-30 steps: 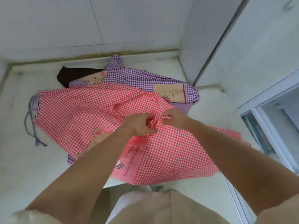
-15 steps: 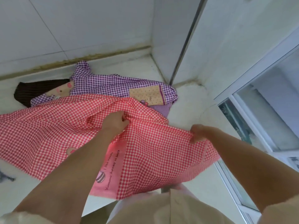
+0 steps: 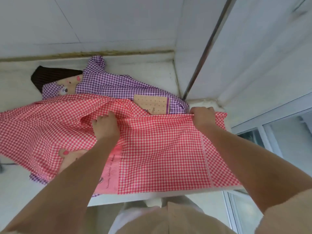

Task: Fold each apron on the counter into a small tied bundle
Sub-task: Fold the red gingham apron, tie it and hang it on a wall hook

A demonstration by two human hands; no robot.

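Pale stone counter, set into a corner of white tiled wall; sliding window frame off to the right.

Red-and-white gingham cloth apron: the largest piece. It is spread across the near half of the counter, its left part lying rumpled on the surface and its lower edge hanging past the counter's front lip. The right part is lifted, and the top edge runs taut between the two hands.

Purple-and-white gingham apron: lies behind the red one, partly under it, towards the back wall. A tan bear patch and a tan dotted pocket show on it.

Dark brown striped cloth: far left, tucked under the purple apron's end.

Pink printed pocket panel: on the red apron, beside the left forearm; lettering too blurred to read.

Right hand: fingers curled over the red apron's top edge near its right corner, gripping it raised.

Left hand: fingers bunched into a fold mid-apron, clutching the fabric.
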